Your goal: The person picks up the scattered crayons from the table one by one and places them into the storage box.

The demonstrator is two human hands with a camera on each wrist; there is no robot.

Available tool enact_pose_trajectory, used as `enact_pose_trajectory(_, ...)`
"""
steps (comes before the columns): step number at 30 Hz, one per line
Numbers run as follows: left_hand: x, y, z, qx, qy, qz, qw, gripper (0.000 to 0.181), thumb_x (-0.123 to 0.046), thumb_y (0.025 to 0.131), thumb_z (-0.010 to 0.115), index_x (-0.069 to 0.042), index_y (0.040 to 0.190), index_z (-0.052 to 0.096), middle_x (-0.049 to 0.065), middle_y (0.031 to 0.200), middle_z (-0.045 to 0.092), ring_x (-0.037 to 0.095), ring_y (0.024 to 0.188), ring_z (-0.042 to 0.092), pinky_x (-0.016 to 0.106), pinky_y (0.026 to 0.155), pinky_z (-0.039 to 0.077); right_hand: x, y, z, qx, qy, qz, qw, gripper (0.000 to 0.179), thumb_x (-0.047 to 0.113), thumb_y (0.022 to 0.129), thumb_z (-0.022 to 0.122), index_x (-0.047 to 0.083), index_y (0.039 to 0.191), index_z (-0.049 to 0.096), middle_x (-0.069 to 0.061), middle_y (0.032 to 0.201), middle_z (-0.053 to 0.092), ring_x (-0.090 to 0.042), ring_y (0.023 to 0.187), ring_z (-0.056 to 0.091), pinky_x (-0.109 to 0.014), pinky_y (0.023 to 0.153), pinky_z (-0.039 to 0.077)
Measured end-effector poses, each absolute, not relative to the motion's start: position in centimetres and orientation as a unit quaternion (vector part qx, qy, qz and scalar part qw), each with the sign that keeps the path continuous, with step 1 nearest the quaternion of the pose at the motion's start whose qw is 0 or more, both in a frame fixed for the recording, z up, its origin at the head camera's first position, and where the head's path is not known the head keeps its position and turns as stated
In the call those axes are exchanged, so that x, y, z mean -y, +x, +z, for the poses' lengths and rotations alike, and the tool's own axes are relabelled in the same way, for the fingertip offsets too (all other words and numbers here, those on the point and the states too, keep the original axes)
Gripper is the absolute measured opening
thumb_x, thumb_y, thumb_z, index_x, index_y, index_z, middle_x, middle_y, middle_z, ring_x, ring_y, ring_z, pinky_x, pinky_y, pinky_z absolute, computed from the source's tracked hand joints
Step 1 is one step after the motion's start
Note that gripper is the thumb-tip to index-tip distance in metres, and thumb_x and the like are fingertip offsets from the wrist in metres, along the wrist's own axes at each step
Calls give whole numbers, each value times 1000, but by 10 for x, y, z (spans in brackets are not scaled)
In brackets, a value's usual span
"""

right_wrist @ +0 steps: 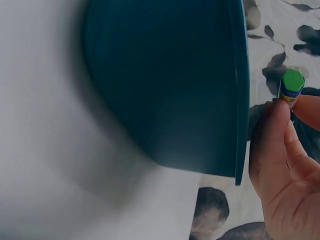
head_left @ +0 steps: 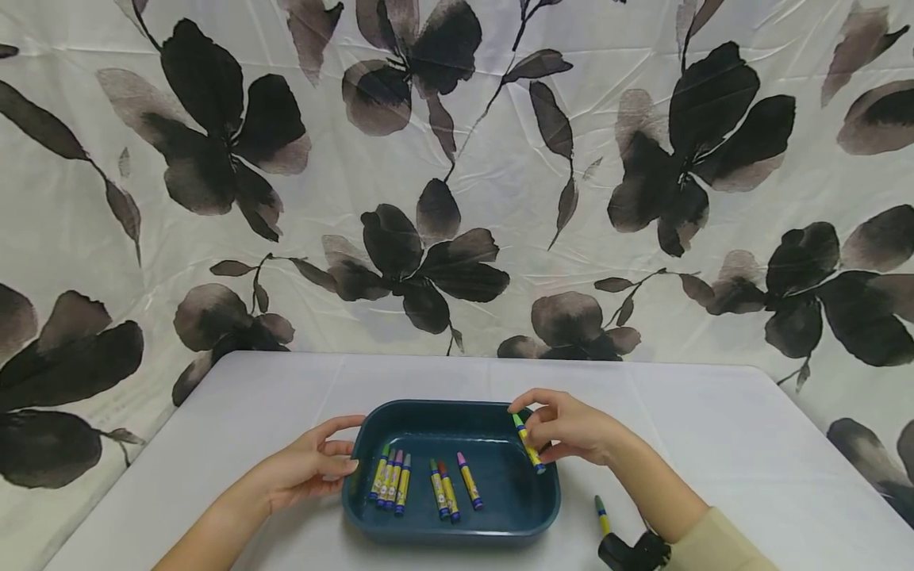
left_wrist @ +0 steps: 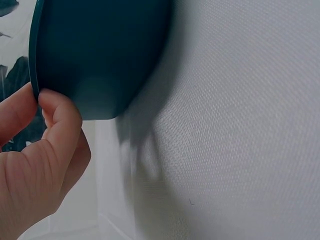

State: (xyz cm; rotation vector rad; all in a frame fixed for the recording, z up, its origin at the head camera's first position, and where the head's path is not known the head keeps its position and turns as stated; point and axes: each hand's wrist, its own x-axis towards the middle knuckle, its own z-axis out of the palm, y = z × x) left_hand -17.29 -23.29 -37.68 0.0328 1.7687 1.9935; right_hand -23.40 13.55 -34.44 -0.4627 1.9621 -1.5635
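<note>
Pinching a green-tipped crayon (head_left: pixel 526 441) with the right grip (head_left: pixel 571 427) at the right edge of the tray (head_left: pixel 451 537), clasping its left edge with the left grip (head_left: pixel 314 462), in the head view. Left wrist: nipping the rim. Right wrist: pinching the crayon near the rim.

L hand (head_left: pixel 317 464) and R hand (head_left: pixel 571 427), both bare. R forearm (head_left: pixel 660 496): 1 sleeve (head_left: pixel 728 549), pale beige, plain, w/ cuff (head_left: pixel 694 533) ending short of wrist; 1 black unit (head_left: pixel 631 553) nr cuff, compact, rounded, finer detail too dark to tell. L forearm (head_left: pixel 214 519): bare to head view's lower edge.
</note>
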Motion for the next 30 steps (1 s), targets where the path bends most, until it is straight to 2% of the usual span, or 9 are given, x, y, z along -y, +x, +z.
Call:
enact_pose_trajectory(14,234,-175,-379,-641,23,728,242,73,7,87,56,-4,146,14,9,102,54,16,83,57,26,70,50,-106,-232,-354,-728,-169,-593,299,50,-1,75,62,-3,122,47,-5,78,57,-17,70,55,-30,60,53)
enact_pose_trajectory(30,235,-175,-376,-633,21,733,249,73,8,87,55,-5,146,13,8,100,55,16,83,58,27,71,50,-74,-225,-370,-734,-155,-581,315,43,-6,78,62,-4,120,50,-5,73,59,-16,65,58,-31,58,54)
